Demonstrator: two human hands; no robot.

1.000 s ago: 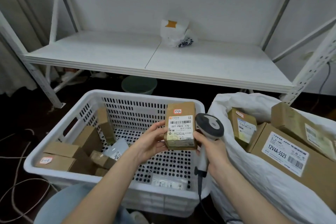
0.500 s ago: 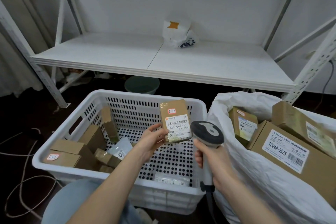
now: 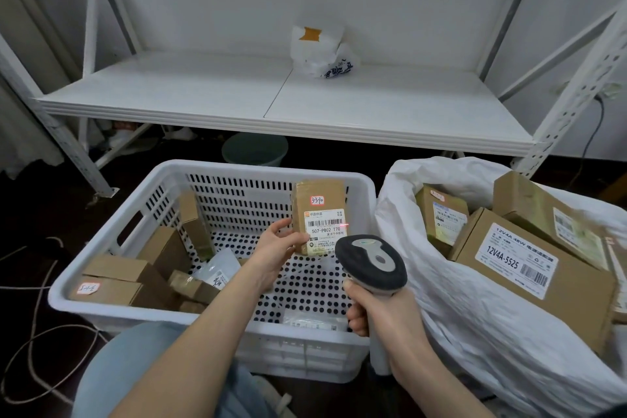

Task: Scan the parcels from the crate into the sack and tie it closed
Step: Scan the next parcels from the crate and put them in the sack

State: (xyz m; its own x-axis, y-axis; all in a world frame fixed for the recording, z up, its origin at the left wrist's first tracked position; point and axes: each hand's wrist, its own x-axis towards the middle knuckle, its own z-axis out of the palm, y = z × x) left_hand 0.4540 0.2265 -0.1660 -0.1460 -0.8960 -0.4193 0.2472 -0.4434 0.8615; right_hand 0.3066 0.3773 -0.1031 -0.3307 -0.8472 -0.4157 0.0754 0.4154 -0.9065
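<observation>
My left hand (image 3: pixel 276 253) holds a small brown parcel (image 3: pixel 319 207) upright above the white crate (image 3: pixel 112 224), its barcode label facing me. A red scan line lies across the barcode. My right hand (image 3: pixel 380 312) grips the grey barcode scanner (image 3: pixel 371 263) just below and right of the parcel, its head aimed at the label. Several brown boxes and a white pouch lie in the crate's left half. To the right, the open white sack (image 3: pixel 475 326) holds several boxes, among them a large one (image 3: pixel 532 275) labelled 12V4A-5525.
A white metal shelf (image 3: pixel 237 95) runs behind the crate, with a white plastic bag (image 3: pixel 322 51) on it. A green basin (image 3: pixel 254 149) sits under the shelf. Cables (image 3: pixel 40 343) trail on the dark floor at left. My knee in blue fabric is below the crate.
My right hand drew the scanner back from beside the parcel, down and towards me. The parcel stayed held above the crate, and a red scan line now shows on its barcode.
</observation>
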